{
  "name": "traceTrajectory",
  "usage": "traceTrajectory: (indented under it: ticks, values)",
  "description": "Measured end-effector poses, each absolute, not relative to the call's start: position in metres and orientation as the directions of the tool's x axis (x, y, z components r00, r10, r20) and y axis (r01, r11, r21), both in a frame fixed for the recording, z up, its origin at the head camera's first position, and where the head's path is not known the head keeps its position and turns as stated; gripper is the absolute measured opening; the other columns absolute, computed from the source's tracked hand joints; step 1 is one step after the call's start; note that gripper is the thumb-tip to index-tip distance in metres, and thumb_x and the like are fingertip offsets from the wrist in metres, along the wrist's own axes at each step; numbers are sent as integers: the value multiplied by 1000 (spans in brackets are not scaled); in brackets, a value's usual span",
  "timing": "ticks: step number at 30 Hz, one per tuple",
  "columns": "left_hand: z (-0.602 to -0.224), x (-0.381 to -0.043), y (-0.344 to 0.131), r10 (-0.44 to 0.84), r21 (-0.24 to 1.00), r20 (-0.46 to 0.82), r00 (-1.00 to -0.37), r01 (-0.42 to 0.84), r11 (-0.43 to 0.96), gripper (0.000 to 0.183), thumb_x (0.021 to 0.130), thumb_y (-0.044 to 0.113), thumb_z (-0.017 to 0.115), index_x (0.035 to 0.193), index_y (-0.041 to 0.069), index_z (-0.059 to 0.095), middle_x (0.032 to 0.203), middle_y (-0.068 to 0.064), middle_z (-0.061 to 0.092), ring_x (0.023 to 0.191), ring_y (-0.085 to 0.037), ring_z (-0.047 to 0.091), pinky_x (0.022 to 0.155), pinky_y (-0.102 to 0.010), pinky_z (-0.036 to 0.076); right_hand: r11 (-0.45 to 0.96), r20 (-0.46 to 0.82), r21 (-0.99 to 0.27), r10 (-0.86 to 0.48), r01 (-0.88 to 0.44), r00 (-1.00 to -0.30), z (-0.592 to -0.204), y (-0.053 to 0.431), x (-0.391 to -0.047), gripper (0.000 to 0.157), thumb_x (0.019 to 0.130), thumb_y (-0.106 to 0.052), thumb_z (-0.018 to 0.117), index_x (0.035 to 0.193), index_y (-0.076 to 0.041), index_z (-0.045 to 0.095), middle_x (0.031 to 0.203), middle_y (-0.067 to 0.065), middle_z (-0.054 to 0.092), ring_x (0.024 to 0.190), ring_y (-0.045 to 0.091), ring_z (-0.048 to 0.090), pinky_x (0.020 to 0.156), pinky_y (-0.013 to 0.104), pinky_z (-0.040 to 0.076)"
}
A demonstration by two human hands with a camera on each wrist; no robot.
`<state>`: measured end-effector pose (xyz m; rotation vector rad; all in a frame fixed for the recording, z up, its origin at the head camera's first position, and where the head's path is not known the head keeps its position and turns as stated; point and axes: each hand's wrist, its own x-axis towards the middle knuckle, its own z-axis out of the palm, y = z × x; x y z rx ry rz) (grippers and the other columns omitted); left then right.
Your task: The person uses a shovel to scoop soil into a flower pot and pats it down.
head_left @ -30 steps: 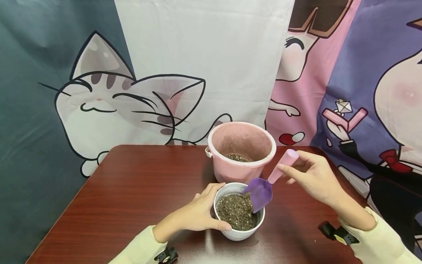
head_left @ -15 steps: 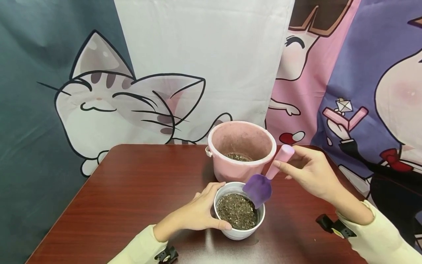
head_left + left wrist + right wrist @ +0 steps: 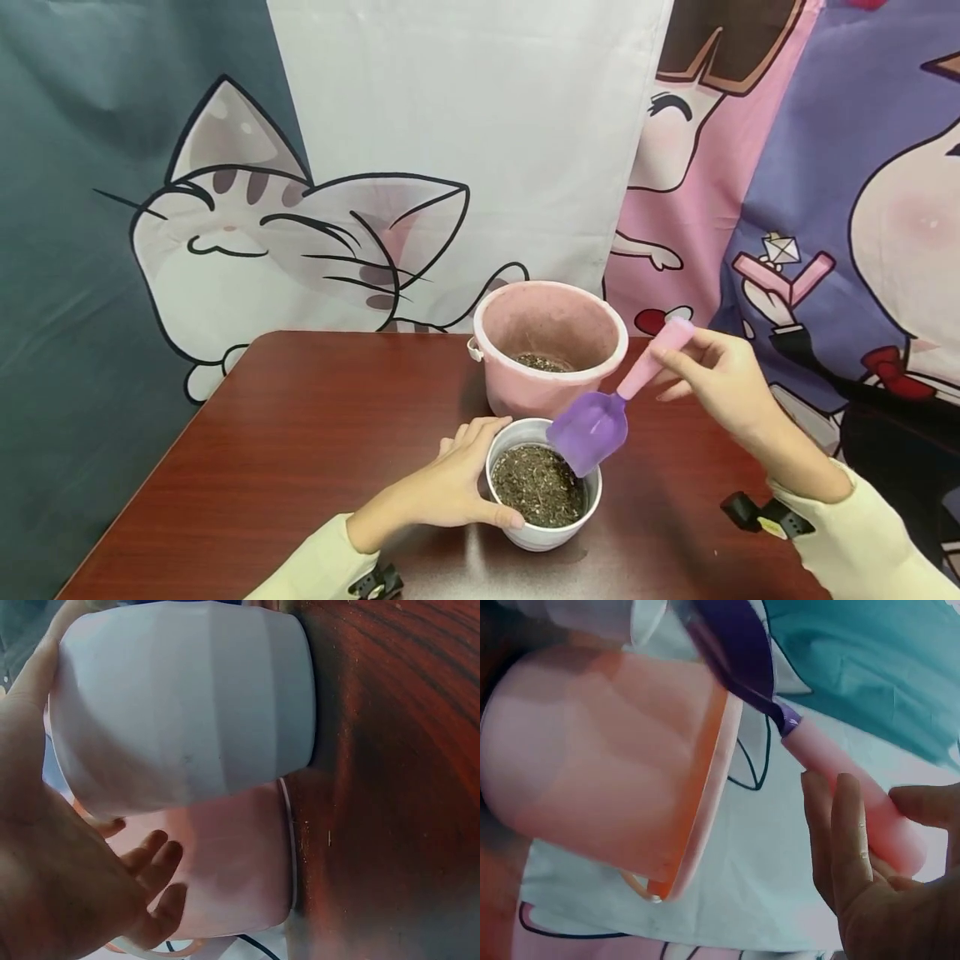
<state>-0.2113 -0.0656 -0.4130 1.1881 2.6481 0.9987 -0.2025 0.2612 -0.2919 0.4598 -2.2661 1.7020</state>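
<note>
A white flower pot (image 3: 537, 537) stands on the table, with dark soil (image 3: 534, 487) in it. My left hand (image 3: 453, 483) holds it by the rim, thumb on the near side and fingers at the far side; its ribbed wall (image 3: 180, 705) fills much of the left wrist view. A small trowel (image 3: 590, 429) with a purple blade and pink handle (image 3: 851, 784) is pinched by my right hand (image 3: 723, 379) between thumb and fingers. The blade hangs over the right far part of the rim, tip down, and no soil shows on it.
Right behind the pot stands a pink bucket (image 3: 536, 392) with some soil at its bottom and a white handle lug (image 3: 475, 350) at its left. The dark red wooden table (image 3: 337, 417) ends at a cartoon-printed cloth (image 3: 465, 100).
The soil heaped by the blade a second ago now lies flatter in the pot. My right hand has raised the trowel slightly, its handle shifting up. The left hand stays on the pot.
</note>
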Motion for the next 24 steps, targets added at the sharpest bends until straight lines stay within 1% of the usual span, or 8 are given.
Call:
traceTrajectory:
  ticks: [4, 6, 8, 10, 12, 16, 21, 24]
  values:
    - [-404, -213, -71, 670, 564, 225, -708, 655, 502, 131, 65, 64, 83, 158, 4, 13, 150, -10, 34, 128, -22, 36, 90, -40, 26, -149, 354, -929, -103, -337, -930, -286, 270, -215, 14, 98, 2, 56, 93, 1, 69, 83, 13, 74, 70, 24, 73, 60, 34, 57]
    - [-397, -216, -74, 629, 577, 266, -731, 643, 503, 127, 66, 60, 84, 157, 5, 15, 150, -9, 36, 129, -23, 37, 92, -42, 26, -301, 333, -909, -109, -288, -937, -281, 273, -223, 15, 99, 3, 54, 94, 3, 69, 87, 17, 74, 75, 26, 74, 64, 34, 58]
    - [-390, -220, -77, 570, 597, 320, -757, 629, 499, 117, 70, 55, 84, 156, 7, 21, 147, -8, 38, 130, -23, 37, 92, -44, 25, -394, 311, -885, -102, -249, -945, -275, 274, -231, 16, 99, 1, 54, 94, 6, 68, 89, 19, 74, 79, 28, 74, 68, 34, 58]
    - [-384, -226, -78, 506, 595, 374, -777, 620, 512, 107, 73, 52, 83, 155, 10, 27, 145, -7, 39, 130, -23, 37, 92, -45, 26, -440, 290, -868, -77, -229, -954, -269, 274, -240, 13, 98, 0, 57, 93, 6, 68, 89, 19, 74, 79, 27, 74, 70, 34, 58]
    - [-377, -233, -77, 451, 579, 414, -791, 611, 540, 99, 75, 51, 81, 153, 13, 33, 144, -6, 40, 130, -23, 37, 92, -46, 28, -454, 273, -861, -30, -230, -962, -265, 272, -250, 10, 97, -1, 61, 91, 4, 67, 86, 17, 74, 77, 25, 74, 71, 34, 58]
    - [-367, -245, -70, 368, 580, 431, -824, 565, 587, 93, 78, 52, 77, 153, 15, 35, 145, -8, 40, 128, -27, 38, 96, -53, 31, -405, 269, -872, 69, -273, -961, -262, 262, -273, 6, 93, -3, 67, 88, 1, 66, 81, 11, 73, 72, 21, 73, 71, 32, 58]
    - [-364, -258, -52, 286, 637, 394, -874, 484, 600, 92, 84, 56, 70, 156, 13, 31, 146, -11, 39, 127, -31, 39, 97, -58, 32, -198, 290, -931, 112, -307, -951, -274, 247, -305, 7, 94, -6, 67, 89, -1, 67, 77, 7, 73, 74, 17, 73, 74, 30, 57]
    - [-368, -263, -44, 247, 657, 379, -892, 447, 607, 92, 86, 58, 67, 157, 14, 27, 147, -13, 37, 128, -33, 38, 96, -60, 32, -40, 278, -958, 119, -284, -953, -286, 239, -322, 12, 94, -12, 69, 97, 0, 66, 76, 1, 73, 74, 13, 72, 75, 28, 56]
